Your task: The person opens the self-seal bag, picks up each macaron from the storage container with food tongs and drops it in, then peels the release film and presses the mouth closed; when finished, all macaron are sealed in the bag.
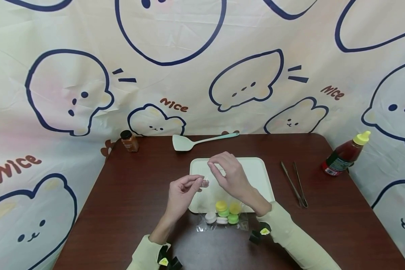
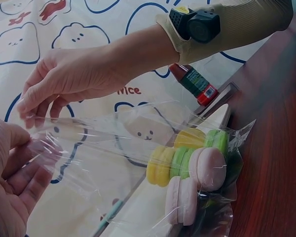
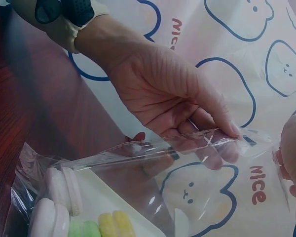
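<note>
A clear plastic bag [image 2: 96,140] holds several macarons [image 2: 180,165] in yellow, green and pale pink, gathered at its bottom. My left hand [image 1: 183,191] pinches the bag's upper edge between thumb and fingers; the right wrist view shows the thumb on the film. Just beyond it, my right hand [image 1: 231,176] is raised with curved fingers, and its fingertips meet at the bag's mouth in the left wrist view. Transparent film makes the exact pinch of the right hand hard to see. The bag hangs over the near edge of a white tray [image 1: 261,174].
Metal tongs [image 1: 295,185] lie right of the tray, and a red sauce bottle [image 1: 345,155] with a yellow cap stands farther right. A pale green spatula [image 1: 185,143] rests at the table's back edge, with a small spice jar [image 1: 129,141] at back left.
</note>
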The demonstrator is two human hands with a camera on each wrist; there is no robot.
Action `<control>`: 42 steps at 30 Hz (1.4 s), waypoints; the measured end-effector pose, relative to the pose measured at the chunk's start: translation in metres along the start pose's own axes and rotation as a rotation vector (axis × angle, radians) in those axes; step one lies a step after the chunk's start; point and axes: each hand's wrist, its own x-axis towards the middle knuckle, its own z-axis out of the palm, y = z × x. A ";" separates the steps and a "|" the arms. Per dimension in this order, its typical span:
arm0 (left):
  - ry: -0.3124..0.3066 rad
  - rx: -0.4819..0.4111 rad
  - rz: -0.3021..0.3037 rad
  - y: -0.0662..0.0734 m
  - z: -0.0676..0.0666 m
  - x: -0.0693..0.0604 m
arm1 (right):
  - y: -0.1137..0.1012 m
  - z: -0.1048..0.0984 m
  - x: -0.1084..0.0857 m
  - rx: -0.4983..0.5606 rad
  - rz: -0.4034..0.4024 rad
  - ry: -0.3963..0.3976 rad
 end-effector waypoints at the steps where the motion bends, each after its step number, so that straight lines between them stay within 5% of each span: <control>1: 0.001 0.000 0.001 0.000 0.000 0.000 | 0.000 -0.001 0.000 0.005 0.005 0.003; 42: 0.002 -0.003 -0.034 -0.001 -0.002 -0.002 | 0.014 -0.035 -0.001 0.067 0.158 0.070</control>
